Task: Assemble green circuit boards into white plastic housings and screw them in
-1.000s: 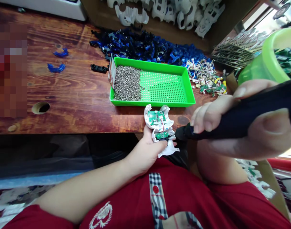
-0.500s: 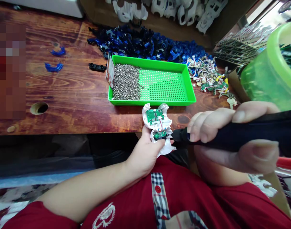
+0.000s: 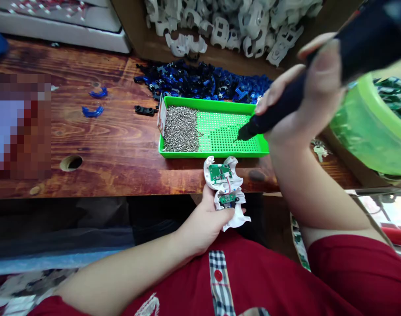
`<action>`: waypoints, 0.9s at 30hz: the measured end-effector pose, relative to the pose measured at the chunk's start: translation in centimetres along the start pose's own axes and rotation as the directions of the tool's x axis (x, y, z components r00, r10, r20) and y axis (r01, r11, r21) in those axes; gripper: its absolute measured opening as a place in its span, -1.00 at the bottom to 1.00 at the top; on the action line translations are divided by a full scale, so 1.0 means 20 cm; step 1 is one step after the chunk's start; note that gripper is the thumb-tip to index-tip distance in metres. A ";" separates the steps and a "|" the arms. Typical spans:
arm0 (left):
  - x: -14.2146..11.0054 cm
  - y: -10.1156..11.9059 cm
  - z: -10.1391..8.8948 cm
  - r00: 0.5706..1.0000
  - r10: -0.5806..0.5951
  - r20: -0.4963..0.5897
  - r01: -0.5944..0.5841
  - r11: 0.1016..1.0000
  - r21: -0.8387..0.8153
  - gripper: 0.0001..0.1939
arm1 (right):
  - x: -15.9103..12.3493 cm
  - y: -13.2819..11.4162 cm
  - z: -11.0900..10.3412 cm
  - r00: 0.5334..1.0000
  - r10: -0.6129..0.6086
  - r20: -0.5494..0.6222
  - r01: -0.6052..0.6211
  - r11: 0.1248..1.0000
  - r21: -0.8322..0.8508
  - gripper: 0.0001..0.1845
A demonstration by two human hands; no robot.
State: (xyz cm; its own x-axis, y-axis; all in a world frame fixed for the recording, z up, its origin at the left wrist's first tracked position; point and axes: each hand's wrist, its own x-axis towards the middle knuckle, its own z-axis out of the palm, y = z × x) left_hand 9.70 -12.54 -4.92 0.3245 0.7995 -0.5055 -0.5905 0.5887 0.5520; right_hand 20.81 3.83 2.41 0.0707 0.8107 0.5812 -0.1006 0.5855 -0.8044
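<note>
My left hand is closed round a white plastic housing at the table's front edge, thumb across its lower part. Two green circuit boards sit in the housing, the larger circuit board above the smaller one, with a thin cable between them. Wrapped round a dark electric screwdriver, my right hand is raised over the right end of a green tray. The screwdriver's bit points down at the tray's perforated floor. Small metal screws are heaped in the tray's left half.
Blue and black plastic parts lie piled behind the tray. A cardboard box of white shells stands at the back. At the right is a translucent green tub with circuit boards; a round hole pierces the tabletop at left.
My right hand has lifted the electric screwdriver away from the housing, up and over the tray. The camera view has shifted; my left hand still grips the housing.
</note>
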 end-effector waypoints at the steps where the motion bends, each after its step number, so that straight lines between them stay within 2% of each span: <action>1: 0.00 0.00 -0.01 1.000 0.006 0.012 -0.006 1.000 0.025 -0.31 | 0.02 0.05 0.06 0.999 -0.052 -0.001 0.052 0.999 0.005 -0.74; 4: 0.01 0.00 -0.04 0.999 0.027 0.027 -0.030 0.993 0.112 -0.37 | 0.07 0.17 0.19 0.996 -0.087 0.031 0.086 0.996 0.024 -0.73; 8: 0.00 0.02 -0.04 0.999 0.039 0.010 -0.040 0.982 0.185 -0.33 | 0.12 0.24 0.26 0.989 -0.138 0.060 0.122 0.970 0.212 -0.72; 11: 0.00 0.03 -0.03 0.999 0.054 0.008 -0.054 0.977 0.209 -0.31 | 0.13 0.26 0.28 0.990 -0.111 0.091 0.087 0.969 0.229 -0.74; 16: 0.00 0.02 -0.03 0.997 0.063 0.038 -0.070 0.979 0.191 -0.35 | 0.14 0.29 0.28 0.991 -0.124 0.049 0.112 0.975 0.194 -0.77; 19: 0.00 0.02 -0.04 0.999 0.048 0.017 -0.051 0.980 0.194 -0.40 | 0.14 0.28 0.28 0.992 -0.096 0.077 0.083 0.984 0.160 -0.76; 22: 0.00 0.02 -0.04 0.999 0.037 -0.010 -0.034 0.980 0.197 -0.46 | 0.13 0.28 0.28 0.995 -0.087 0.054 0.079 0.987 0.137 -0.72; 27: 0.01 0.02 -0.04 1.000 0.012 0.008 -0.014 0.984 0.180 -0.48 | 0.13 0.29 0.28 0.995 -0.072 0.066 0.063 0.991 0.118 -0.72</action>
State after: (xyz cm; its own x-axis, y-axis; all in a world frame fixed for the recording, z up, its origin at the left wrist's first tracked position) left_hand 8.95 -12.25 -5.25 0.3229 0.8076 -0.4935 -0.4518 0.5898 0.6694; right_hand 14.80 9.28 -0.15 0.0121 0.7648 0.6441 -0.2123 0.6315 -0.7458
